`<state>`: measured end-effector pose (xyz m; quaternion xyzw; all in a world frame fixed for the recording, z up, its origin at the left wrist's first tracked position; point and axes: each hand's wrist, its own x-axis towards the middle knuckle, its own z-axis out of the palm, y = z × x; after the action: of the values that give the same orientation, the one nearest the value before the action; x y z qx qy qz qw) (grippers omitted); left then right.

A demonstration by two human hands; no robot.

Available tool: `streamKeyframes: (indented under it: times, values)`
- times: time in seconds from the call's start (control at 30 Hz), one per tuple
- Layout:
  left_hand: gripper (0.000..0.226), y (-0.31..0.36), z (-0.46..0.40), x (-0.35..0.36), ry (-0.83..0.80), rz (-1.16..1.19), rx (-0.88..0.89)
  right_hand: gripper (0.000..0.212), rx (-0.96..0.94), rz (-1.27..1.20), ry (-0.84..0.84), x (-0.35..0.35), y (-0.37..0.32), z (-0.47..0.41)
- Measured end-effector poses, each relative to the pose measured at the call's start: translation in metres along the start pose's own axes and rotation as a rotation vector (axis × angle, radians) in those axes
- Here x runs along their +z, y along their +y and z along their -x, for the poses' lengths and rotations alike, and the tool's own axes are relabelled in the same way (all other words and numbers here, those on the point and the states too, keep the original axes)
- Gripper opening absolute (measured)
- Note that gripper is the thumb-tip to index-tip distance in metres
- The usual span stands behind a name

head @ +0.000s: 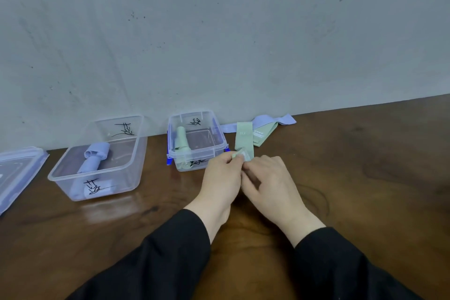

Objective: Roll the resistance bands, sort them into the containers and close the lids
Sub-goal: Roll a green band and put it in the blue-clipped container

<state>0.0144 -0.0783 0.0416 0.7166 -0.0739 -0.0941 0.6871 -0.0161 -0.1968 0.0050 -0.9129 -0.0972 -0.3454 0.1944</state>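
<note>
A pale green resistance band (pixel 244 137) lies flat on the table, its near end curled into a small roll. My left hand (pixel 222 179) and my right hand (pixel 271 181) both pinch that rolled end. A second green band (pixel 264 134) and a lilac band (pixel 275 120) lie behind it by the wall. The small clear container (pixel 220 137) holds a rolled green band (pixel 182 141). The larger clear container (pixel 135 153) on the left holds rolled lilac bands (pixel 96 154). Both containers stand without lids.
A clear lid with lilac rim (pixel 17 173) lies at the far left edge. Blue latches (pixel 169 161) stick out under the small container. A grey wall runs close behind the containers. The dark wooden table (pixel 365 165) extends to the right.
</note>
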Motion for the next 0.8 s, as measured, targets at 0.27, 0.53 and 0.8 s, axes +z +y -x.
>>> streamKeyframes:
  times: [0.27, 0.53, 0.8]
  values:
    - [0.018, 0.065, 0.036, -0.064, -0.259, -0.649, 0.319, 0.069, 0.335, -0.551, -0.162, -0.023, -0.027, 0.001]
    - [0.006, 0.137, 0.046, -0.144, -0.026, -0.655, 0.575, 0.025, 0.387, -0.797, -0.280, -0.027, -0.100, -0.026]
    - [0.011, 0.168, 0.050, -0.195, 0.212, -0.586, 0.595, 0.017, 0.351, -0.972, -0.283, -0.016, -0.158, -0.032]
